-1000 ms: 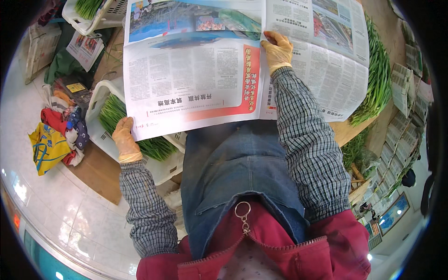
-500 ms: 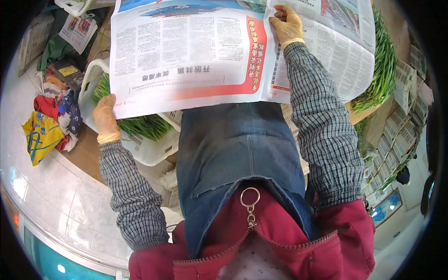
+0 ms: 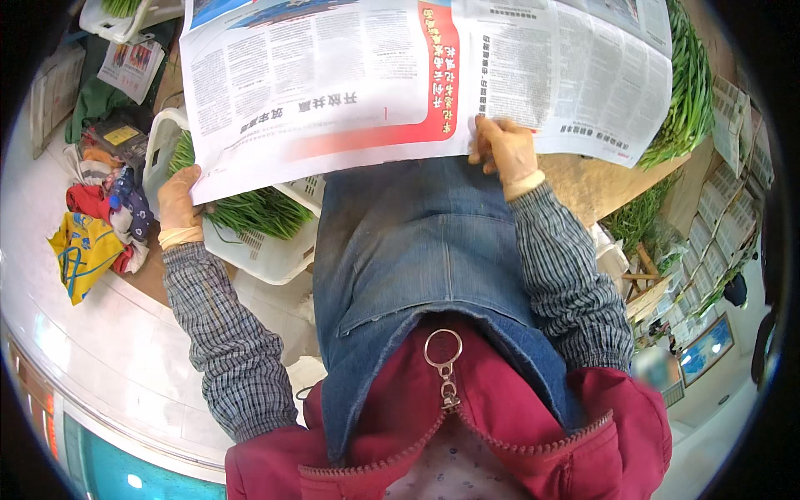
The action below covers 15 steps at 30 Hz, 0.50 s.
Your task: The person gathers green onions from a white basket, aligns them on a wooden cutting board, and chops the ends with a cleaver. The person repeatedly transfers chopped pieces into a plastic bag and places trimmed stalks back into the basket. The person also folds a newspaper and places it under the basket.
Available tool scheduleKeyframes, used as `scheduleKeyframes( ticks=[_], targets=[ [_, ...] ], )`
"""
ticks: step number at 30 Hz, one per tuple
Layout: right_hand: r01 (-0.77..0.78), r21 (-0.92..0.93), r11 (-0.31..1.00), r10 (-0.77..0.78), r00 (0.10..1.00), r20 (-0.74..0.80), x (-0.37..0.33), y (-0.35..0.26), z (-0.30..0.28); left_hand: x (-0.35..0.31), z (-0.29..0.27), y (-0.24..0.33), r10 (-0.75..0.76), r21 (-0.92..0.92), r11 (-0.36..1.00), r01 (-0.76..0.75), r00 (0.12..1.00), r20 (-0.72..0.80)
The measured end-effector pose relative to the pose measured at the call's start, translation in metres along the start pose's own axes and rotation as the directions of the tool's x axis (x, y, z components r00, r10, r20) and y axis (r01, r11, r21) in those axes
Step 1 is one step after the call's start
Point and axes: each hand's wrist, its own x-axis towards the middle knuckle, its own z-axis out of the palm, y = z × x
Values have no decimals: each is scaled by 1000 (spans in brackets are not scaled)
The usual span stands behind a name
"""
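Note:
A large printed newspaper sheet [image 3: 308,108] is spread open across the top of the view, with a fold between its two pages. My left hand [image 3: 179,200], in a thin pale glove, pinches its near left corner. At the near edge by the fold, my right hand [image 3: 508,152], gloved alike, has its fingers curled on the paper. Under the left corner sits a white plastic basket [image 3: 271,268] with long green chives [image 3: 258,214]. More chives [image 3: 688,92] lie on the wooden table [image 3: 583,185], partly hidden by the sheet's right side.
Left of the basket are a yellow cloth bag [image 3: 82,254] and a heap of coloured cloths [image 3: 117,200]. Another white basket [image 3: 125,23] stands at the far left. Loose greens [image 3: 637,212] and newspaper sheets [image 3: 725,208] lie to the right.
My right hand has come down from the upper part of the fold to the sheet's near edge. The sheet has shifted slightly, and my left hand still holds its corner.

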Motion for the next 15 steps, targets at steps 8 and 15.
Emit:
scheduleKeyframes(
  ticks=[8, 15],
  targets=[
    [-203, 810, 550, -27, 965, 260, -27, 52, 14, -19, 7, 27, -43, 121, 992, 44, 999, -10],
    [53, 854, 518, -124, 992, 14, -39, 26, 4, -19, -2, 39, 41, 155, 987, -33, 998, -47]
  ],
)
